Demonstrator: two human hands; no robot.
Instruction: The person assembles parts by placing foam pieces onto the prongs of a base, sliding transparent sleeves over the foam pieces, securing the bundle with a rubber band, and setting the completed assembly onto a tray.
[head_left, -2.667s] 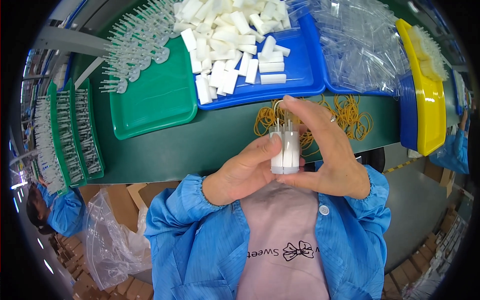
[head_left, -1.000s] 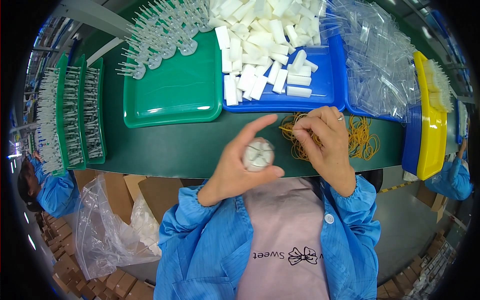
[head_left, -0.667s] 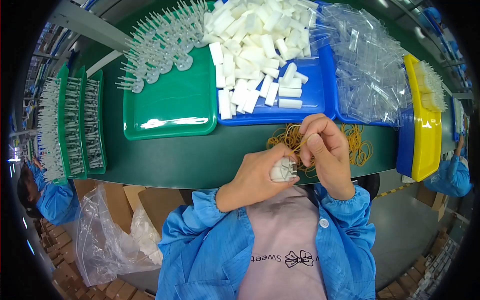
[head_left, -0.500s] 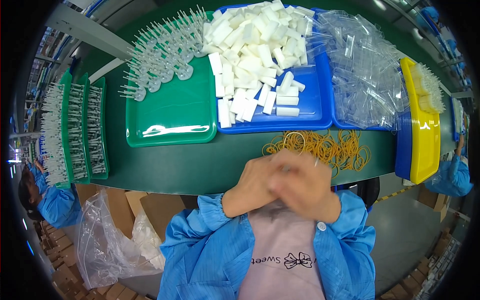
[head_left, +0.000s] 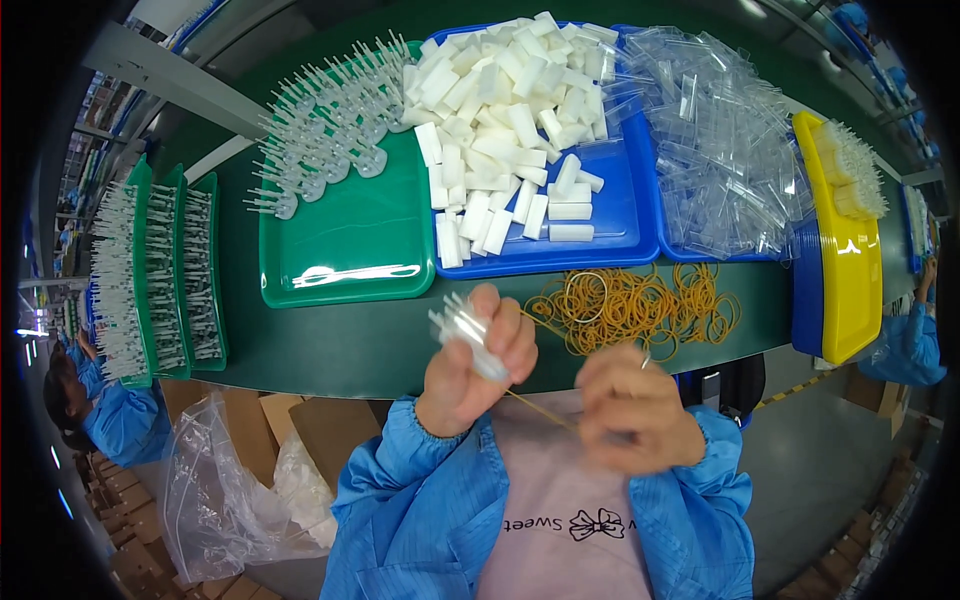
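Note:
In front of my chest, my left hand is closed around a small bundle of thin white sticks with clear, shiny sides, smeared by motion. A yellow rubber band runs taut from the bundle to my right hand. The right fingers are curled and blurred, pinching the band's other end. A pile of yellow rubber bands lies on the green table just beyond my hands, with one paler ring among them.
A green tray holds similar stick bundles. Blue trays hold white foam-like blocks and clear plastic sleeves. Filled green trays stand at the left, and stacked yellow and blue trays at the right. People work on both sides.
My hands were clasped together over the table edge. They have come apart, the left showing the stick bundle and the right drawing the rubber band out toward me and to the right.

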